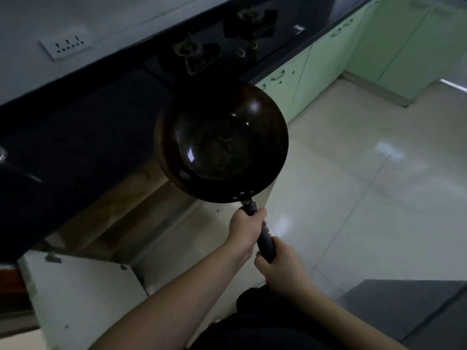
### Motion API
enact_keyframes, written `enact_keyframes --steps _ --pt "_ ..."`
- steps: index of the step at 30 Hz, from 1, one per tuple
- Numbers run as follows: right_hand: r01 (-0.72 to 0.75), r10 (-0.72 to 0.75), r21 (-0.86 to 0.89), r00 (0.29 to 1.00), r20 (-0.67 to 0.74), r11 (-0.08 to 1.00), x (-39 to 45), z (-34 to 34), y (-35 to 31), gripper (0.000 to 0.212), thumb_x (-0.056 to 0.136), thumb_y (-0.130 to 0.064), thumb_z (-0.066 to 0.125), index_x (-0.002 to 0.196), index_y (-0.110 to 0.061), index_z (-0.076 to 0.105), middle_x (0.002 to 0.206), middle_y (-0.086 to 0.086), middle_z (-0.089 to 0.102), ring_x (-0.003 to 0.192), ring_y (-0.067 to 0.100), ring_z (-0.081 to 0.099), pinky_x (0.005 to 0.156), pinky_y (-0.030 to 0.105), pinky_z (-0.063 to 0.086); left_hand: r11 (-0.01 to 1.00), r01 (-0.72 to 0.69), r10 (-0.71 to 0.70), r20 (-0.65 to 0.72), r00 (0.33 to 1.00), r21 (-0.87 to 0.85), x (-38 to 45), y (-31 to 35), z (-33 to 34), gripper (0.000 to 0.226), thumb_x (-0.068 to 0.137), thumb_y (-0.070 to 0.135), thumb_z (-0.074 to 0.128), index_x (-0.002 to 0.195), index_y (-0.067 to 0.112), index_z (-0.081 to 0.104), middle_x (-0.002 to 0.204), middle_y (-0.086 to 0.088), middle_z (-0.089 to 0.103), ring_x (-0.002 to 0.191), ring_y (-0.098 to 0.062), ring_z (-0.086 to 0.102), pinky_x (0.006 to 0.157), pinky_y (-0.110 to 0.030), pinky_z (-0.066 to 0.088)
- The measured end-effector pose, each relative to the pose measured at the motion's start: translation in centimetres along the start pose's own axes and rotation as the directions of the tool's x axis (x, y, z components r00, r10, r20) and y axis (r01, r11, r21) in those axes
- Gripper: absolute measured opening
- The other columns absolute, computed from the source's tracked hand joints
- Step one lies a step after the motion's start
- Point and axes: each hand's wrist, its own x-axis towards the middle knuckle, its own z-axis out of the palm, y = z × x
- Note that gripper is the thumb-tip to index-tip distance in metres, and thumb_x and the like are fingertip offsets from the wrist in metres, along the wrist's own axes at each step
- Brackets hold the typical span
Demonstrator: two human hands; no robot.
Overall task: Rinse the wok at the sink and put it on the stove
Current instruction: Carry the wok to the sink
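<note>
Both hands grip the long black handle of the wok (221,145), the left hand (246,227) nearer the bowl, the right hand (281,267) at the handle's end, fingers curled around it. The wok hangs in the air beside the tabletop (75,127) edge. Its handle points back toward the person, and the stove (222,39) lies farther ahead, so I think the carry must go forward.
</note>
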Motion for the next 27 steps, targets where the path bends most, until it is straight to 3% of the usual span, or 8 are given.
enact_keyframes --steps 5,13,16,22,27 --pt "0.014 -0.002 0.155 0.997 -0.081 0.988 3.4 -4.0 -2.2 0.019 0.086 -0.014 0.055 0.083 -0.031 0.05 0.063 0.005 0.06 0.041 0.011 0.058 0.04 0.027 0.048 0.99 -0.081 0.078 0.029 0.997 0.112 2.6 5.3 3.9 0.026 0.091 0.013 0.059 0.066 0.007 0.055 0.056 -0.005 0.058 0.054 -0.02 0.058 0.06 -0.029 0.047" --pt "0.038 0.019 0.315 0.984 -0.176 0.948 7.8 -8.9 -4.7 0.012 0.085 -0.009 0.055 0.08 -0.019 0.05 0.061 0.011 0.059 0.04 0.014 0.055 0.038 0.028 0.044 0.969 -0.185 0.164 0.131 0.978 0.166 5.9 11.5 8.6 0.023 0.083 0.009 0.057 0.06 0.008 0.054 0.049 -0.002 0.056 0.05 -0.02 0.054 0.061 -0.03 0.046" --pt "0.042 0.033 0.352 0.978 -0.204 0.935 9.9 -10.5 -5.8 0.006 0.085 -0.01 0.057 0.082 -0.012 0.052 0.067 0.022 0.06 0.04 0.014 0.055 0.038 0.027 0.044 0.966 -0.196 0.171 0.152 0.973 0.168 7.8 13.6 10.1 0.021 0.081 0.008 0.057 0.061 0.009 0.053 0.048 -0.001 0.054 0.048 -0.019 0.052 0.06 -0.031 0.045" --pt "0.028 0.09 0.354 0.946 -0.312 0.935 14.2 -13.7 -7.3 0.007 0.085 -0.012 0.057 0.082 -0.008 0.052 0.062 0.011 0.058 0.039 0.013 0.054 0.037 0.027 0.044 0.975 -0.197 0.163 0.266 0.95 0.107 11.7 17.6 13.8 0.019 0.084 0.003 0.056 0.066 0.009 0.051 0.052 -0.004 0.051 0.046 -0.02 0.048 0.054 -0.028 0.043" --pt "-0.021 0.182 0.365 0.893 -0.413 0.931 16.5 -17.4 -7.2 0.007 0.084 -0.011 0.056 0.079 -0.01 0.051 0.062 0.008 0.058 0.04 0.014 0.055 0.037 0.028 0.045 0.967 -0.216 0.142 0.413 0.9 0.138 14.0 20.1 18.2 0.018 0.086 0.004 0.056 0.069 0.009 0.052 0.056 -0.006 0.053 0.052 -0.021 0.05 0.06 -0.032 0.045"
